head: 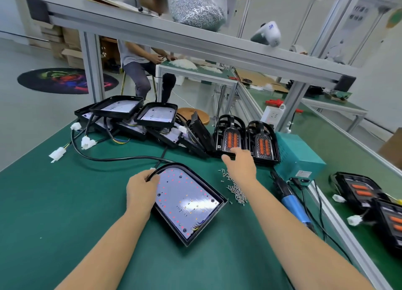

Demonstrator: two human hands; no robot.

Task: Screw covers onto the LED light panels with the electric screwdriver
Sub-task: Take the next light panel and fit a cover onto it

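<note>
Our left hand (141, 188) grips the rounded end of the uncovered LED light panel (187, 201) lying mid-desk on the green desk (65, 202). Our right hand (240, 163) reaches onto a stack of covers (230, 137) toward the far edge, fingers curling over its lower rim. Loose screws (236, 190) lie just beside the panel; the electric screwdriver (291, 199) rests near the right edge, before a teal power box (298, 155).
</note>
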